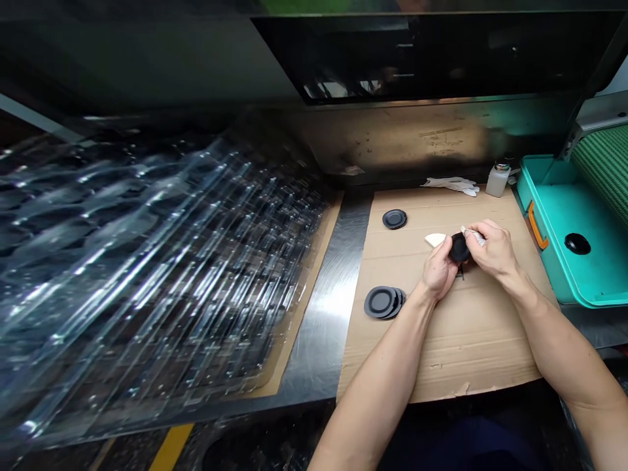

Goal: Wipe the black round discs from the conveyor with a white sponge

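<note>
My left hand (439, 271) is closed round the edge of a round black disc-shaped part (459, 248), held up over the cardboard sheet (471, 340). Against the disc's right side, the fingers of my right hand (496, 252) pinch a small white cloth (473, 235). Just behind my left fingers lies a pale, wedge-shaped piece (434, 239), partly covered. A single dark round part (394, 219) rests on the cardboard further back. Nearer to me, several similar discs overlap in a small pile (381, 302) left of my left forearm.
Stacked clear plastic trays (186, 281) fill the left side. At the back are white gloves (454, 186) and a small bottle (498, 178). A teal bin (596, 261) with an orange handle (538, 226) stands at right, holding one black round part (577, 244). Green mesh (606, 167) lies beyond.
</note>
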Motion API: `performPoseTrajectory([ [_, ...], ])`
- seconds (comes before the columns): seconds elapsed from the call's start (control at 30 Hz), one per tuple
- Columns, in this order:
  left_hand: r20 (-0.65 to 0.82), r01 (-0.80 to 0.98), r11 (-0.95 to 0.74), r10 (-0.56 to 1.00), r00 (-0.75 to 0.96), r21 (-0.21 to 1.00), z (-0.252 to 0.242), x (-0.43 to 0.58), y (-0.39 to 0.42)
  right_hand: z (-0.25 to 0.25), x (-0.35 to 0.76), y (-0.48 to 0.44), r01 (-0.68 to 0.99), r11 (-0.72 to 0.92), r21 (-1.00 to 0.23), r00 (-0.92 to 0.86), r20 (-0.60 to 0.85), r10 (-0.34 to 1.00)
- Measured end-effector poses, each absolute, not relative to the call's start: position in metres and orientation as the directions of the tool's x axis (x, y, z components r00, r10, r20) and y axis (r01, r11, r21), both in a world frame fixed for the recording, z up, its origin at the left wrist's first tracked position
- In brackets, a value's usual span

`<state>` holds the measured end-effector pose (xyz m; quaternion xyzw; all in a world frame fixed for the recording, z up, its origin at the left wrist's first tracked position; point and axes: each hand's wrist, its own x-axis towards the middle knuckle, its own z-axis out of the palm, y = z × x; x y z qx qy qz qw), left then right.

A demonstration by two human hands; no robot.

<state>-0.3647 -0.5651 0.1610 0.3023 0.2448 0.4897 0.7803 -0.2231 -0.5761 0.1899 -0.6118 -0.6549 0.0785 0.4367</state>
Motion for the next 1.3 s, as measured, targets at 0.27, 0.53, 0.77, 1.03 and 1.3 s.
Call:
performPoseTrajectory([
  [0.27, 0.251, -0.147, -0.235, 0.963, 0.101, 0.961, 0.167, -0.374, -0.573, 0.191, -0.19, -0.569, 0.778, 0.043, -0.627, 0.331, 0.467, 0.82],
  [0.53, 0.189, -0.234, -0.172, 0.981, 0.051, 0.957, 0.191, -0.382, -0.583, 0.176, -0.174, -0.563, 0.898, -0.126, -0.422, 0.27, 0.302, 0.914],
  [0.77, 0.096, -0.391, -0.08, 0.995, 0.023, 0.917, 0.192, -0.378, -0.583, 0.18, -0.169, -0.565, 0.904, -0.214, -0.371, 0.312, 0.228, 0.922],
  [1.03, -0.301, -0.809, 0.211, 0.952, 0.045, 0.548, 0.195, -0.402, -0.544, 0.181, -0.214, -0.577, 0.945, 0.093, -0.312, 0.004, 0.298, 0.954],
  [1.3, -0.31, -0.857, 0.241, 0.945, 0.102, 0.454, 0.187, -0.407, -0.539, 0.157, -0.258, -0.572, 0.91, 0.198, -0.365, -0.089, 0.295, 0.951],
])
